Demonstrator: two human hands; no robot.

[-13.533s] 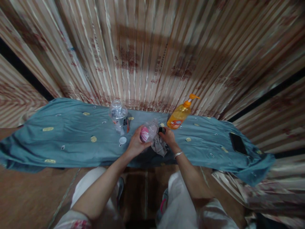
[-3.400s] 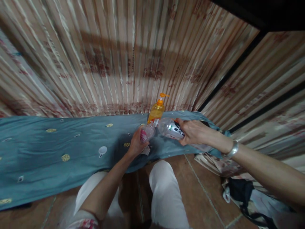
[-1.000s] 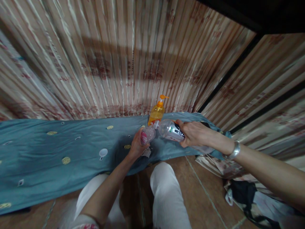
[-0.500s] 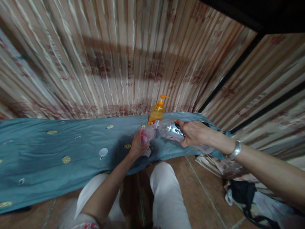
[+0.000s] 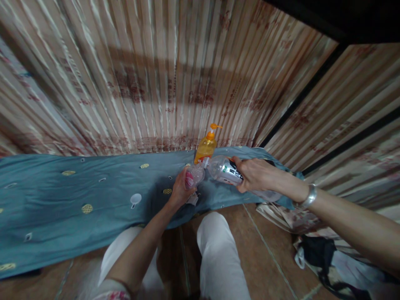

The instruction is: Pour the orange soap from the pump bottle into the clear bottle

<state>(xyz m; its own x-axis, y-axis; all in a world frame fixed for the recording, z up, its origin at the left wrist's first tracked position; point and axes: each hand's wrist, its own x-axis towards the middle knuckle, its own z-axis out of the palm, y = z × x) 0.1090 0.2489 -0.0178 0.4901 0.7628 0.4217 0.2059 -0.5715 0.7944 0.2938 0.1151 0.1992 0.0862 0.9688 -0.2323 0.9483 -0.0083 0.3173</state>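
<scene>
Since the earliest view, the large clear bottle (image 5: pixel 222 169) has left its upright place on the blue-green cloth (image 5: pixel 106 179) and now lies tilted in the right hand (image 5: pixel 254 173), right of the frame's centre. Between the last two views, hardly anything shifts. Fingers and thumb of the right hand are clamped around its silver label, and its neck points left and slightly upward in the frame. Just left of it, the left hand (image 5: pixel 181 187) is closed around the small clear bottle (image 5: pixel 195 175) with a pink label. The necks of the two bottles meet near the centre; whether they touch is too small to tell.

Directly above them in the frame, the orange pump bottle (image 5: pixel 205 149) stands on the cloth, near the striped curtain (image 5: pixel 156 83). A crumpled grey piece (image 5: pixel 192 199) lies just beside the left hand, toward the bottom. At the lower right, a black bag (image 5: pixel 318 252) rests on the brown floor (image 5: pixel 262 258); a silver bracelet (image 5: pixel 308 198) circles the right wrist.
</scene>
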